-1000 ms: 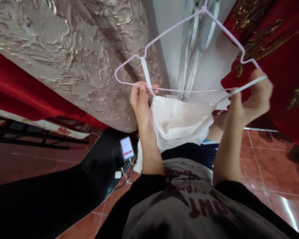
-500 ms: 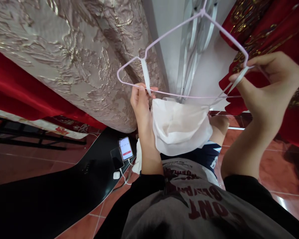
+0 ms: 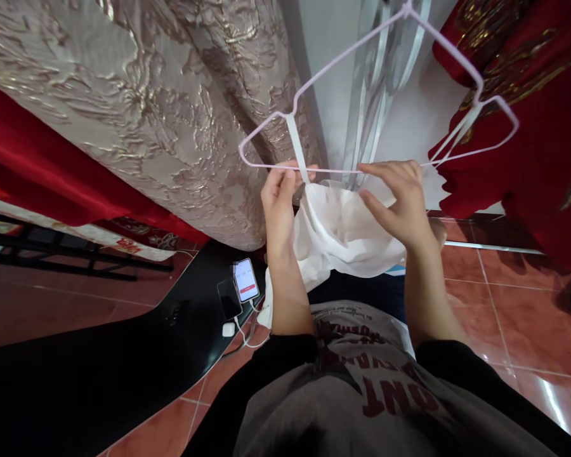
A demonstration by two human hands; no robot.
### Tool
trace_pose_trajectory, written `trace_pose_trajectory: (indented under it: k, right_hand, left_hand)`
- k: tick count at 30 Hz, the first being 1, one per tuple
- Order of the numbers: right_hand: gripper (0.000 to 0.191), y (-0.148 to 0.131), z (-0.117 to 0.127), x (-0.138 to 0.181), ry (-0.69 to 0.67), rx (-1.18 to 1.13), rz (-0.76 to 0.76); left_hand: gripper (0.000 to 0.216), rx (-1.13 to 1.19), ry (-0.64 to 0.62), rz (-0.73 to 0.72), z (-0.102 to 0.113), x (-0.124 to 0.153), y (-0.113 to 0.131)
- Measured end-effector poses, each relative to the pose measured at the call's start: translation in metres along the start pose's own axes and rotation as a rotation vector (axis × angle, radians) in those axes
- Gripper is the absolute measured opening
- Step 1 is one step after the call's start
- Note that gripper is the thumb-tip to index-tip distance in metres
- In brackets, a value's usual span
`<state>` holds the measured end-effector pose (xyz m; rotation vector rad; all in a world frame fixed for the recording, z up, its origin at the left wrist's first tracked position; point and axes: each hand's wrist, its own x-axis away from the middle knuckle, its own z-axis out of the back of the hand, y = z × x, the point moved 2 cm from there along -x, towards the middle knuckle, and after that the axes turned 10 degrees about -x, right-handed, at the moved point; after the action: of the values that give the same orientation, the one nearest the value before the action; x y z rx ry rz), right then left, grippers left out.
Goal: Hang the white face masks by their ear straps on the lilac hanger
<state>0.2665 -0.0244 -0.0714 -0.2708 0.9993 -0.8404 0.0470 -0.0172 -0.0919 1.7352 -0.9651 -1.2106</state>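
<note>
A pale pink clothes hanger (image 3: pixel 349 57) hangs in front of me, with a sheer white garment (image 3: pixel 342 231) looped on it by thin straps. One strap (image 3: pixel 297 143) runs over the left notch; the other straps (image 3: pixel 459 133) rest in the right notch. My left hand (image 3: pixel 280 190) is closed on the hanger's lower bar beside the left strap. My right hand (image 3: pixel 397 203) is at the garment's upper edge, thumb and forefinger apart, the forefinger's tip at the middle of the bar. Whether it touches the cloth I cannot tell.
To the left hangs a heavy embossed curtain (image 3: pixel 137 95), with red cloth (image 3: pixel 42 171) beyond it. A black bench (image 3: pixel 137 362) carries a lit phone (image 3: pixel 246 280), a dark phone (image 3: pixel 229 299) and a white charger (image 3: pixel 228 330). Red embroidered fabric (image 3: pixel 528 184) hangs at right.
My right hand has let go of the strap at the hanger's right notch and moved left to the middle of the lower bar. My left hand keeps its hold.
</note>
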Motion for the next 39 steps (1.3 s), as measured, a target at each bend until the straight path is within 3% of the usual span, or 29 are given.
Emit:
trace_pose_trajectory:
  k: [3, 5, 10, 14, 18, 21, 23, 25, 27, 31, 34, 36, 39]
  right_hand:
    - [0.029, 0.001, 0.001, 0.004, 0.059, 0.004, -0.002]
    - [0.031, -0.002, 0.002, 0.006, 0.031, -0.006, -0.003]
    - [0.031, -0.01, 0.005, 0.006, 0.004, -0.028, -0.038]
    - [0.032, -0.014, 0.0, 0.007, 0.011, -0.065, -0.023]
    - [0.038, -0.015, -0.007, 0.007, -0.006, -0.054, -0.014]
    - [0.039, -0.013, -0.008, 0.008, -0.006, -0.042, -0.008]
    - [0.038, -0.01, -0.009, 0.009, 0.0, -0.044, -0.005]
    - [0.038, -0.01, -0.01, 0.009, 0.0, -0.053, 0.002]
    - [0.039, -0.011, -0.013, 0.009, -0.008, -0.06, 0.008]
    - [0.041, -0.021, -0.016, 0.007, -0.005, -0.064, 0.023]
    - [0.037, -0.025, -0.013, 0.009, 0.038, -0.104, 0.024]
    - [0.036, -0.017, -0.006, 0.014, 0.191, -0.166, 0.009]
    - [0.037, 0.008, 0.013, 0.022, 0.54, -0.302, -0.081]
  left_hand:
    - [0.026, -0.166, -0.229, 0.046, 0.011, 0.009, 0.015]
    - [0.027, -0.256, -0.306, 0.061, 0.021, 0.016, 0.031]
    - [0.029, -0.323, -0.33, 0.017, 0.034, 0.02, 0.068]
    - [0.041, -0.042, -0.281, 0.044, 0.02, -0.005, 0.085]
    - [0.042, 0.165, -0.148, 0.117, 0.015, -0.026, 0.096]
    - [0.05, 0.151, 0.057, 0.011, 0.035, -0.024, 0.089]
    - [0.04, 0.073, 0.255, -0.024, 0.05, -0.017, 0.075]
    - [0.022, 0.021, 0.373, 0.017, 0.058, -0.009, 0.058]
    - [0.016, -0.012, 0.321, 0.087, 0.051, -0.004, 0.044]
    - [0.021, -0.023, 0.093, 0.121, 0.018, 0.003, 0.035]
    - [0.024, -0.016, 0.078, 0.081, 0.002, 0.005, 0.034]
    - [0.028, -0.042, 0.081, 0.063, -0.001, 0.005, 0.033]
    - [0.035, -0.054, 0.071, 0.023, 0.0, 0.004, 0.029]
